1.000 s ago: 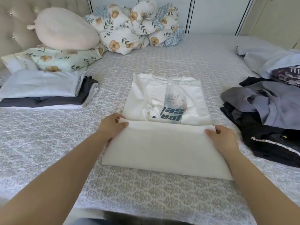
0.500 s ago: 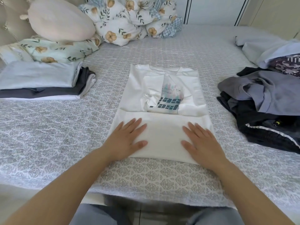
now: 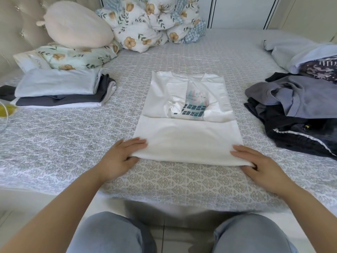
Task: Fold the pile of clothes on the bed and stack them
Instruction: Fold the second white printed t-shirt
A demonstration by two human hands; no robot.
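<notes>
The white T-shirt (image 3: 187,114) lies centred on the bed (image 3: 164,52), hem folded up once; left hand (image 3: 120,157) and right hand (image 3: 262,167) each pinch a near corner of the fold, apparently to carry it over again toward the collar.

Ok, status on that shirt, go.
Left hand and right hand each grip a near corner of the shirt. Bottom third folded up, print showing. Unfolded pile right, stack left; nothing in the way.
</notes>
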